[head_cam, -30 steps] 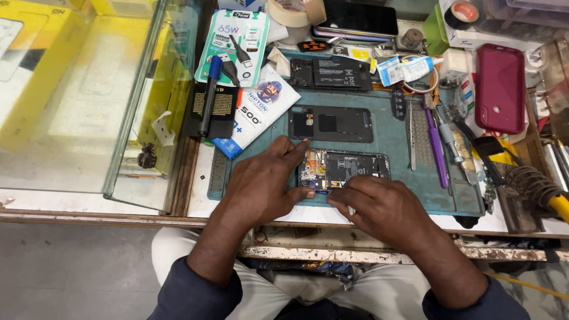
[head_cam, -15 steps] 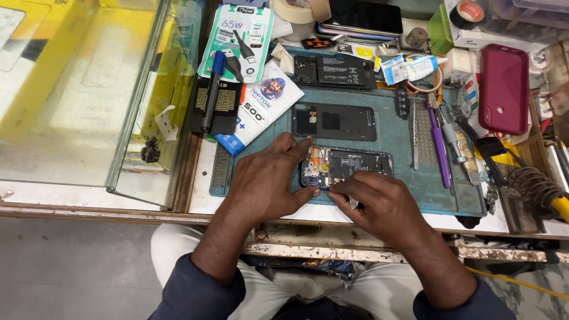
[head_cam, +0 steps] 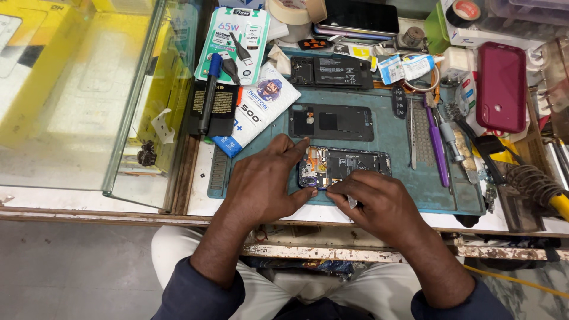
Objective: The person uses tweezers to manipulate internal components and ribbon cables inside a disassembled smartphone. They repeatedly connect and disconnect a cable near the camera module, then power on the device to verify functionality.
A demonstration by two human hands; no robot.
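Note:
An opened phone (head_cam: 349,165) with its circuit board and battery exposed lies on a teal work mat (head_cam: 409,178). My left hand (head_cam: 264,181) rests flat on the mat and steadies the phone's left end with thumb and fingertips. My right hand (head_cam: 373,204) is at the phone's near edge, fingers pinched around a small metal tool whose tip shows below them. A black back cover (head_cam: 332,121) lies just beyond the phone, and another black phone frame (head_cam: 332,71) lies farther back.
Tweezers, a purple-handled tool (head_cam: 437,145) and a brush lie right of the phone. A red phone case (head_cam: 501,86) and a soldering iron (head_cam: 542,189) are at far right. Packaged accessories (head_cam: 237,41) and a glass case (head_cam: 77,95) stand left.
Both hands have stayed on the opened phone. The right hand's fingers shifted slightly along its near edge. The view has drifted a little.

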